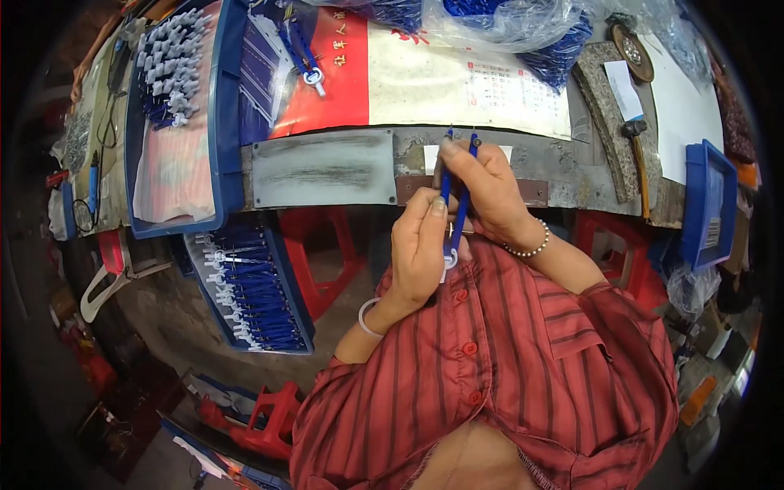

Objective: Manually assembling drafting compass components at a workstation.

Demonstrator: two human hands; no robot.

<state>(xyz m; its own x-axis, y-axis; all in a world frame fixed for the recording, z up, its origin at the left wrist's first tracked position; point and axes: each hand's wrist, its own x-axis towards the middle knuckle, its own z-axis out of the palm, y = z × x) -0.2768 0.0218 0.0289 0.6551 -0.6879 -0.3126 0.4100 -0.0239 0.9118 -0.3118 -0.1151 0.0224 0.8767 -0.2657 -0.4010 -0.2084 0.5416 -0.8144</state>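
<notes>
Both grips are pinching a blue compass — left hand low, right hand at its tips — above the desk edge, where a grey metal plate is lying.

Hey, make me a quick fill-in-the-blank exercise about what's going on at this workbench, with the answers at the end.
1. Both hands hold a compass with ____ legs.
2. The right hand has a bracelet of ____ at its wrist.
3. The left hand has a ____ band at its wrist.
4. The shirt is red with dark ____.

Answers: blue; beads; white; stripes
</notes>
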